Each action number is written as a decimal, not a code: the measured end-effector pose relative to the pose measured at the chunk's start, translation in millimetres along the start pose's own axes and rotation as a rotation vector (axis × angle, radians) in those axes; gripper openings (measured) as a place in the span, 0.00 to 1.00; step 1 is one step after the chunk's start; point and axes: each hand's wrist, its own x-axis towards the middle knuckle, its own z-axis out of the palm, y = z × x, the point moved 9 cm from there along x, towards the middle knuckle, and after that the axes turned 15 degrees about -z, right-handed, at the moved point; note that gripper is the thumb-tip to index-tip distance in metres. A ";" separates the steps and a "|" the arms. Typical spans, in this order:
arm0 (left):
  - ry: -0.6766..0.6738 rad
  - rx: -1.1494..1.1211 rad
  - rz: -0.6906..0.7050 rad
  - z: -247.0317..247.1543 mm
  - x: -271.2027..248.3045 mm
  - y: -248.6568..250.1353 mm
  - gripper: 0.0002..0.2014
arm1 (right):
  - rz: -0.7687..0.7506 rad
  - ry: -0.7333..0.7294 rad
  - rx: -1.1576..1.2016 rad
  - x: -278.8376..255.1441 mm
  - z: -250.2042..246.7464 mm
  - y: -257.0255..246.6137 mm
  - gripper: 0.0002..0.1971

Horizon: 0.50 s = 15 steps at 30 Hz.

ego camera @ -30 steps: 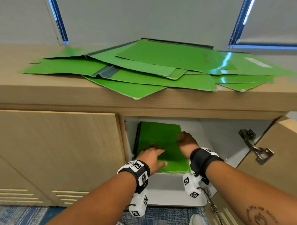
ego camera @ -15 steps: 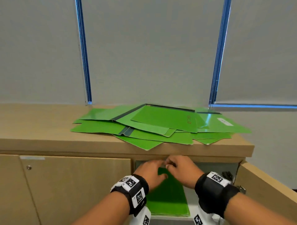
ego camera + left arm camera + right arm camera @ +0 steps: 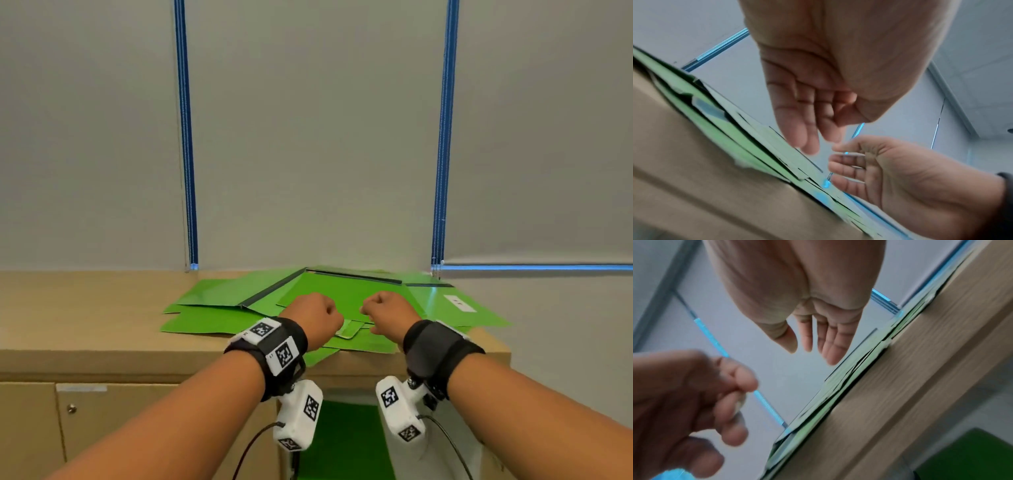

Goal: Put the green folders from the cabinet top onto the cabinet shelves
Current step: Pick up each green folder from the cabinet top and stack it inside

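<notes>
The green folders (image 3: 222,301) lie in a loose overlapping pile on the cabinet top (image 3: 85,308), a few corners past its front edge. Above the pile's near edge, the left hand (image 3: 313,320) and right hand (image 3: 388,317) hover side by side, each grip loosely curled and empty. Another green folder (image 3: 346,442) lies on the shelf below.

Head view: high, facing forward and slightly down over both forearms toward the far wall; cabinet top (image 3: 85,308) at mid-distance. Left wrist view: under the left hand (image 3: 818,81), very close, tilted upward. Right wrist view: under the right hand (image 3: 807,305), same tilt. All three share the green folders (image 3: 219,291) at the cabinet's near edge.
</notes>
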 end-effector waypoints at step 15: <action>-0.242 0.517 -0.099 50.1 56.0 -8.6 0.26 | 0.396 -0.170 -0.354 42.1 -34.9 73.7 0.31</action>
